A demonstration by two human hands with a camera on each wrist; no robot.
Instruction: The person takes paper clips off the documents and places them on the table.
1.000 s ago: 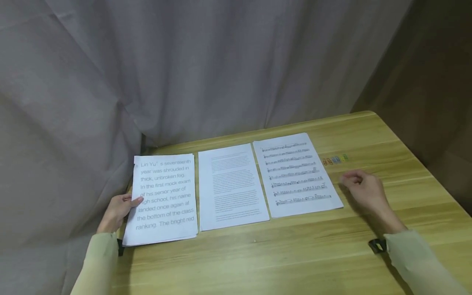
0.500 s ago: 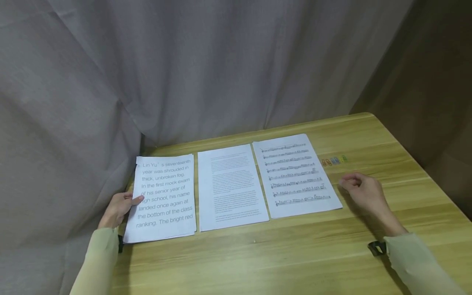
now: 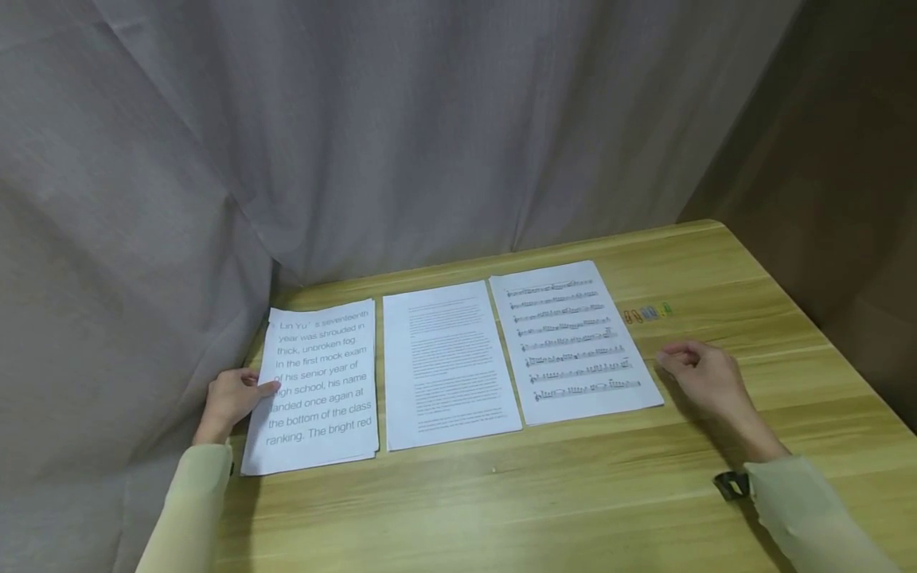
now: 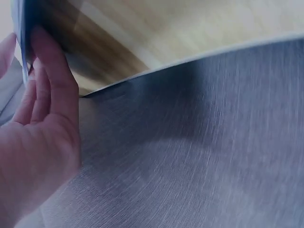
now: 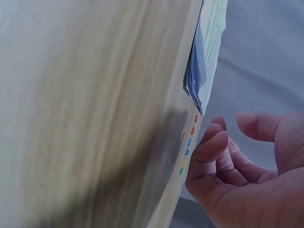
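Note:
At the left of the table lies a stack of paper sheets with large print on top. My left hand pinches its left edge, thumb over the top sheet. In the left wrist view the fingers reach to the other side of the raised paper. My right hand is at the right, fingers loosely curled and holding nothing. It is nearest to a stack of sheet music. Just beyond it, several coloured paper clips lie in a row.
A middle stack of paper with small print lies between the other two stacks. Grey curtains hang behind and left of the wooden table. The left stack is right by the table's left edge.
The left stack's far left corner has shifted slightly right and toward me, and its sheets bend a little more. My left hand keeps its grip. The right hand has barely moved.

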